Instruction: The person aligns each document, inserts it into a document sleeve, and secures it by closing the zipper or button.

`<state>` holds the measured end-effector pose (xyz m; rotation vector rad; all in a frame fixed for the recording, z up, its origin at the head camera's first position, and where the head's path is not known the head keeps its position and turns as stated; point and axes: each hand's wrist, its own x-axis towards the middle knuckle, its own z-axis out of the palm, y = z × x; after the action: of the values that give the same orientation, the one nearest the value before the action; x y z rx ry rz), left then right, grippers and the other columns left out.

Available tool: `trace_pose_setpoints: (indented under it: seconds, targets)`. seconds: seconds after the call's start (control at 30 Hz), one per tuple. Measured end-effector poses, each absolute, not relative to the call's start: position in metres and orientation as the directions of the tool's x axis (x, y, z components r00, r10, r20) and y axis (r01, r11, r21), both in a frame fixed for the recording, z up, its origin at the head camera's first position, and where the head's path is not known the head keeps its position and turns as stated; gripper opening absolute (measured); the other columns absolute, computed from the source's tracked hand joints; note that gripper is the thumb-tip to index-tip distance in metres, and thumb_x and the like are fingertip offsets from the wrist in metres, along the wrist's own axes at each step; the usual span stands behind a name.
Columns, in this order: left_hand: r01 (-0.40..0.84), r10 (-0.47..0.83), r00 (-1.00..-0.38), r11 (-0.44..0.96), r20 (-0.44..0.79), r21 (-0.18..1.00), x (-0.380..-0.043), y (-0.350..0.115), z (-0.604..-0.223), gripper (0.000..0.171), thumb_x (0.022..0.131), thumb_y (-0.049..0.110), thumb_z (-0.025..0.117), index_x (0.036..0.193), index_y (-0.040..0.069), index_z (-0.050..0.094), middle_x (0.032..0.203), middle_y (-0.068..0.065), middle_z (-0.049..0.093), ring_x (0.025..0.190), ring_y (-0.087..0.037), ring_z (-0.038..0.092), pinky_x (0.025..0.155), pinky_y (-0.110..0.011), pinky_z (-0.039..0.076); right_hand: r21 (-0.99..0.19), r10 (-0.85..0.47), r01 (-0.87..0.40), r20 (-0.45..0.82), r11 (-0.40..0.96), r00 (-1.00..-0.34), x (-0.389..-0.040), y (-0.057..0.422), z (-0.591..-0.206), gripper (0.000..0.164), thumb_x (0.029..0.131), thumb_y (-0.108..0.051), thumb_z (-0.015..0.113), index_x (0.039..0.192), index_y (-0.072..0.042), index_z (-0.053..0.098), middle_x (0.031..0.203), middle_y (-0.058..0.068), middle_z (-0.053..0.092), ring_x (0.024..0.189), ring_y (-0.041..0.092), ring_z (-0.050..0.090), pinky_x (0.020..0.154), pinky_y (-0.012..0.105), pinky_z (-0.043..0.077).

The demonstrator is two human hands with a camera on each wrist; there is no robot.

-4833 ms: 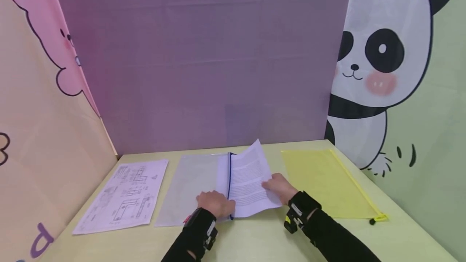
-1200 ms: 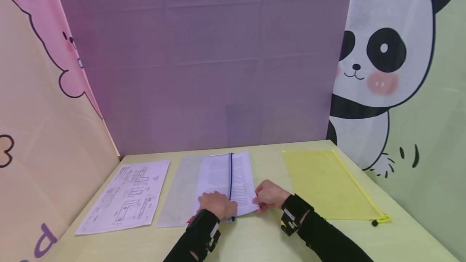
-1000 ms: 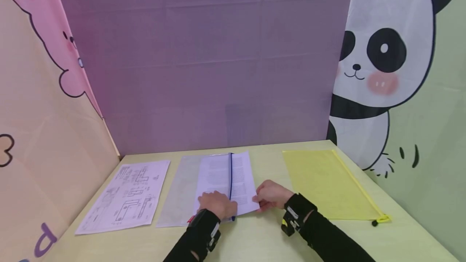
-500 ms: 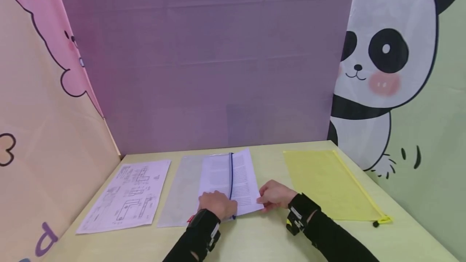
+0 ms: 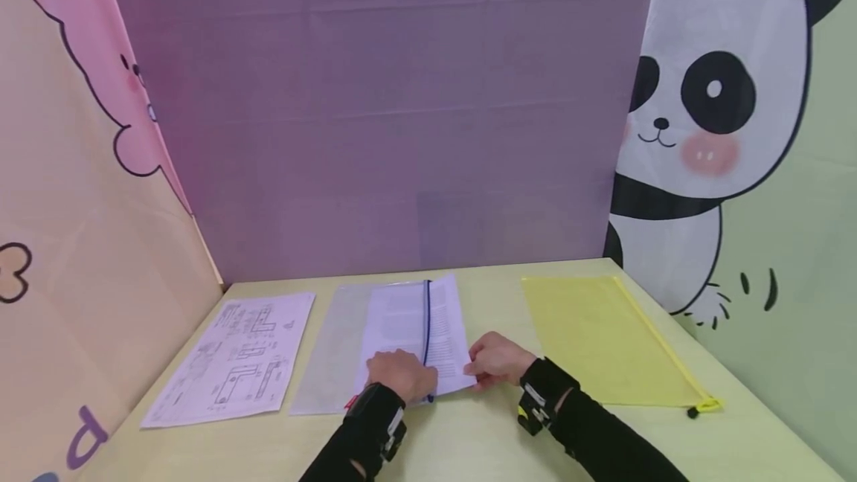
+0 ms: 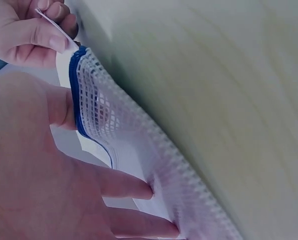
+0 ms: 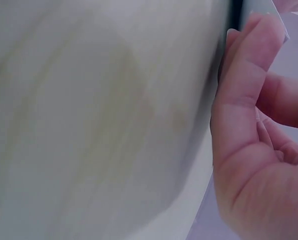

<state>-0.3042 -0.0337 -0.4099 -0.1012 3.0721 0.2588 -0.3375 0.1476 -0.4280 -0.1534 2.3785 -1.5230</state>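
A clear mesh zipper pouch (image 5: 335, 348) with a dark blue zipper edge (image 5: 426, 318) lies mid-table. A stack of printed paper (image 5: 445, 318) is partly inside it, its right part sticking out past the blue edge. My left hand (image 5: 400, 376) holds the pouch at its near end by the mouth. In the left wrist view, the left thumb (image 6: 63, 107) reaches under the blue edge while two fingertips touch the mesh (image 6: 101, 100). My right hand (image 5: 498, 359) pinches the paper's near right corner between thumb and fingers; the right wrist view shows these fingers (image 7: 243, 95) close above the table.
A sheet with technical drawings (image 5: 230, 359) lies at the left. To the right is a yellow zipper pouch (image 5: 602, 341), lying flat, with a black-tipped zipper end (image 5: 692, 413). A purple backdrop (image 5: 402, 132) stands behind the table (image 5: 469, 445).
The paper has slid left, deeper into the pouch, and its raised far corner has come down. My right hand went left with it, wavering slightly right and back. The left hand stays put.
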Motion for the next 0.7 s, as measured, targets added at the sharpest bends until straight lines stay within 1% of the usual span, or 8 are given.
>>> trace_pose_setpoints:
  seconds: [0.07,0.2,0.3,0.4,0.53,0.63,0.7]
  targets:
    - [-0.062,-0.053,-0.997,0.985,-0.059,0.163,-0.304,-0.034,-0.41,0.05,0.086,0.042,0.059,0.098,-0.005,0.072,0.1,-0.021,0.067,0.103,-0.04,0.059,0.097,-0.056,0.044,-0.903,-0.261,0.069,-0.195,0.423,-0.946,-0.338,0.144,-0.428,0.014,0.089,0.013,0.065,0.077,0.006,0.06,0.074,0.009,0.065,0.062,0.016,0.064,0.058,0.029,0.06]
    - [-0.073,-0.062,-0.996,0.979,-0.066,0.193,-0.303,-0.034,-0.411,0.054,0.086,0.042,0.06,0.104,-0.008,0.069,0.106,-0.026,0.065,0.108,-0.043,0.056,0.097,-0.056,0.043,-0.904,-0.266,0.056,-0.183,0.424,-0.946,-0.34,0.135,-0.431,0.025,0.088,0.014,0.065,0.07,0.0,0.055,0.07,0.007,0.063,0.059,0.015,0.063,0.057,0.03,0.06]
    - [-0.058,-0.047,-0.997,0.982,-0.064,0.182,-0.302,-0.034,-0.411,0.052,0.086,0.042,0.06,0.102,-0.006,0.07,0.104,-0.023,0.065,0.106,-0.042,0.057,0.097,-0.056,0.043,-0.903,-0.268,0.051,-0.18,0.427,-0.947,-0.341,0.131,-0.432,0.029,0.088,0.013,0.065,0.067,-0.002,0.053,0.07,0.007,0.063,0.058,0.015,0.063,0.057,0.03,0.06]
    - [-0.023,-0.014,-0.998,0.989,-0.061,0.149,-0.303,-0.035,-0.409,0.048,0.087,0.044,0.058,0.093,-0.002,0.071,0.096,-0.018,0.067,0.099,-0.038,0.06,0.095,-0.055,0.044,-0.909,-0.277,0.058,-0.186,0.414,-0.943,-0.342,0.131,-0.432,0.027,0.088,0.013,0.065,0.069,-0.002,0.053,0.071,0.009,0.065,0.059,0.017,0.065,0.057,0.031,0.06]
    - [0.002,0.012,-0.997,0.99,-0.071,0.139,-0.303,-0.038,-0.406,0.045,0.088,0.043,0.057,0.084,0.0,0.07,0.086,-0.013,0.066,0.087,-0.033,0.061,0.091,-0.052,0.047,-0.924,-0.3,0.087,-0.208,0.371,-0.931,-0.34,0.134,-0.428,0.016,0.089,0.01,0.065,0.076,0.002,0.06,0.075,0.012,0.069,0.062,0.019,0.067,0.059,0.032,0.061]
    - [0.013,0.024,-0.997,0.989,-0.068,0.147,-0.301,-0.04,-0.405,0.044,0.087,0.042,0.058,0.081,0.001,0.069,0.083,-0.012,0.065,0.083,-0.031,0.06,0.089,-0.05,0.048,-0.931,-0.314,0.115,-0.231,0.346,-0.921,-0.337,0.137,-0.424,0.005,0.089,0.006,0.067,0.084,0.006,0.066,0.078,0.014,0.072,0.063,0.019,0.068,0.061,0.031,0.061]
    - [0.021,0.03,-0.998,0.99,-0.058,0.143,-0.301,-0.042,-0.405,0.043,0.086,0.043,0.059,0.081,0.001,0.07,0.083,-0.011,0.066,0.081,-0.03,0.06,0.088,-0.049,0.049,-0.934,-0.32,0.136,-0.246,0.331,-0.915,-0.335,0.139,-0.423,0.004,0.089,0.004,0.069,0.088,0.008,0.067,0.08,0.015,0.072,0.063,0.019,0.068,0.061,0.031,0.061]
